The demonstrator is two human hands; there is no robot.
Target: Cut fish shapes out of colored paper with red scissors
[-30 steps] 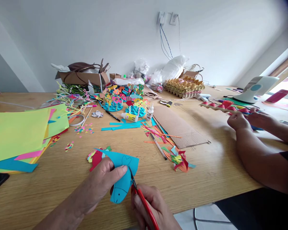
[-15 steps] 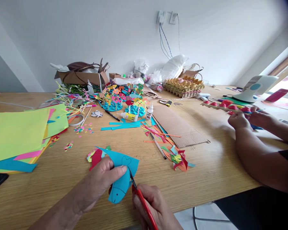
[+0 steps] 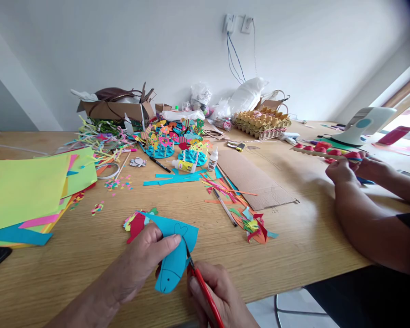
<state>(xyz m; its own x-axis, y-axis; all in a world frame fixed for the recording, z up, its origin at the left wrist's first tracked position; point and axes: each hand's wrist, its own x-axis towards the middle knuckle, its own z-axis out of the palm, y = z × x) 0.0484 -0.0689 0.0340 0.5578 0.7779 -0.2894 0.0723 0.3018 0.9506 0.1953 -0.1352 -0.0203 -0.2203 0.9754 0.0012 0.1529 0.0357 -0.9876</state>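
A blue paper (image 3: pixel 172 269) with a fish drawn on it in dark lines is pinched in my left hand (image 3: pixel 143 259), thumb on top. The fish's head with its eye points down toward me, and the heart-shaped tail outline is above my thumb. My right hand (image 3: pixel 218 291) is closed round red-handled scissors (image 3: pixel 207 296). Their dark blades lie at the right edge of the fish, beside a cut in the paper. Behind my left hand lies a small pile of cut paper shapes with a red one (image 3: pixel 135 227) on top.
Paper scraps (image 3: pixel 256 225), a pen (image 3: pixel 224 207) and a cardboard piece (image 3: pixel 256 180) lie right of centre. Coloured sheets (image 3: pixel 23 191) cover the left. Glue bottles (image 3: pixel 212 160) and paper fish decorations (image 3: pixel 191 146) stand behind. At right, another person's hands hold a painted egg-carton strip (image 3: pixel 324 150).
The blue paper has shifted and tilted very slightly in my left hand. The scissors have barely moved. At right, the other person's egg-carton strip has moved slightly rightward.
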